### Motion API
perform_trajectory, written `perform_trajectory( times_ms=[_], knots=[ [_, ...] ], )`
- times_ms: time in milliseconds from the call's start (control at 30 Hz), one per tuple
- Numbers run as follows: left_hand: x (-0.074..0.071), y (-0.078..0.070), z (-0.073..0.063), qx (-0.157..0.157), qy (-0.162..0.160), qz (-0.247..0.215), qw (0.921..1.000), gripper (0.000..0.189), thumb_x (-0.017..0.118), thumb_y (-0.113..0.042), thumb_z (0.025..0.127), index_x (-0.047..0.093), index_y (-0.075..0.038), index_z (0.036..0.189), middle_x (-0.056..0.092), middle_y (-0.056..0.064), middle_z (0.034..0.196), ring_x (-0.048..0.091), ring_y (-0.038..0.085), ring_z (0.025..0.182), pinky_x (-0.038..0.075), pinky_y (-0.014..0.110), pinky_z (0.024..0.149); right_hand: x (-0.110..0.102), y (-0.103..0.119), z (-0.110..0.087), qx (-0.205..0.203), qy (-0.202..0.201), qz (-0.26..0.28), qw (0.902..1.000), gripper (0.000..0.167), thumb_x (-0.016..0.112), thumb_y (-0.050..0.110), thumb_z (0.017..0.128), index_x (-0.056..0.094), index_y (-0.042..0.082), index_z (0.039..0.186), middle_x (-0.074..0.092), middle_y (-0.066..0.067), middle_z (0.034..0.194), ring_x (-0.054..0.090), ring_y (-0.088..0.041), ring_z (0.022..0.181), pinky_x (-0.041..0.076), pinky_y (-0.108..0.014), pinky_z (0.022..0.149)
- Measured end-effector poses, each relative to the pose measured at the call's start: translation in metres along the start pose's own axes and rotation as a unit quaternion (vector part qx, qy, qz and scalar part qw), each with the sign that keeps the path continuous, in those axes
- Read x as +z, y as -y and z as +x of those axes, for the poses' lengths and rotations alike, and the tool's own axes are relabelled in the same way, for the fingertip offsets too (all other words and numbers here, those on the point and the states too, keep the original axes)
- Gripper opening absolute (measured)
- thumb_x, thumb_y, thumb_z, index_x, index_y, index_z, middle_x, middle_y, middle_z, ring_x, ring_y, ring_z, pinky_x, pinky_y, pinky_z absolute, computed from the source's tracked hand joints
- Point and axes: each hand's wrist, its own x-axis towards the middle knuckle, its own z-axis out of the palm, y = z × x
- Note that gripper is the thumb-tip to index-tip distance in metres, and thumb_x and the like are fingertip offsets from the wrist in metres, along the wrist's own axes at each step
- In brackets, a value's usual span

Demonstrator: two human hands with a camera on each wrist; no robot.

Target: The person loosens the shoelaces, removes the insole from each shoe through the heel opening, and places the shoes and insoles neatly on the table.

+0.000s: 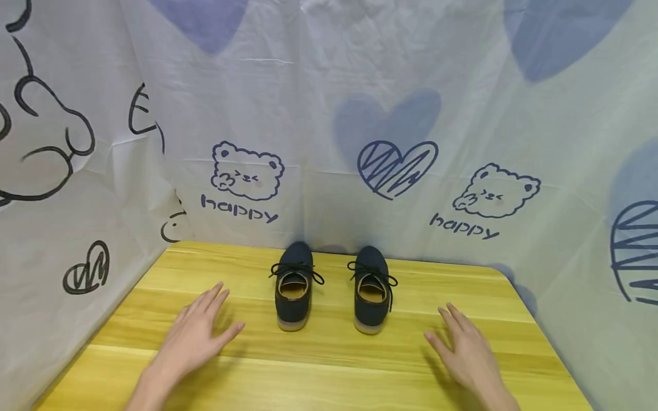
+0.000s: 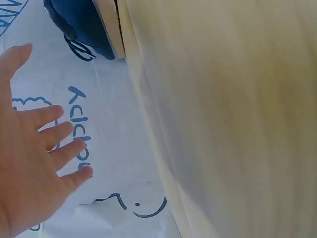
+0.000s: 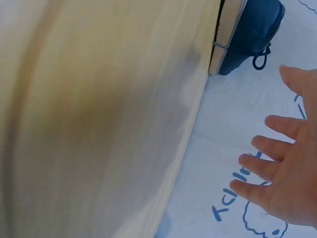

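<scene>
The left shoe and right shoe stand apart, toes at the far edge of the counter. Left hand and right hand hover over its sides, fingers spread, empty; seemingly pre-contact, gripping would call for reaching inward.

The left shoe and right shoe match in dark navy, with black laces, yellowish-tan insoles and a pale, greyish-beige band of sole at each heel. The tabletop is yellow, streaked with lighter and browner wood-grain bands; the wrist views render it a paler beige. Behind, the whitish cloth carries solid, muted periwinkle hearts, a dark-blue outlined heart filled with zigzag scribble, and blue line-drawn bears above "happy" lettering in the same blue. On its left side the bold cartoon outlines are black.
</scene>
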Motion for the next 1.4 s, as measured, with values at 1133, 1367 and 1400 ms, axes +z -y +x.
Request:
perform_trajectory(
  times_ms=[1133,1367,1400],
  knots=[
    [0.04,-0.051,0.096,0.002,-0.112,-0.258,0.9597,0.027,0.071,0.0,0.094,0.071,0.002,0.121,0.064,0.019,0.114,0.065,0.031,0.098,0.058,0.034,0.075,0.044,0.148,0.068,-0.327,-0.186,0.153,0.9137,0.036,0.084,0.009,0.087,0.071,0.003,0.12,0.069,-0.012,0.124,0.066,-0.028,0.116,0.057,-0.044,0.095],
    [0.051,-0.052,0.108,0.004,-0.087,-0.248,0.9649,0.023,0.073,0.0,0.092,0.075,0.0,0.115,0.064,0.019,0.111,0.065,0.033,0.1,0.059,0.042,0.079,0.066,0.177,0.077,-0.342,-0.13,0.141,0.9199,0.033,0.082,0.013,0.091,0.071,0.006,0.122,0.068,-0.008,0.126,0.066,-0.025,0.117,0.057,-0.037,0.096],
    [0.052,-0.052,0.109,0.006,-0.085,-0.241,0.9667,0.022,0.074,-0.001,0.092,0.075,0.0,0.114,0.065,0.018,0.112,0.065,0.033,0.1,0.059,0.043,0.08,0.069,0.181,0.078,-0.34,-0.116,0.137,0.923,0.032,0.081,0.014,0.092,0.071,0.007,0.122,0.068,-0.007,0.127,0.065,-0.025,0.118,0.056,-0.037,0.097]
  ],
)
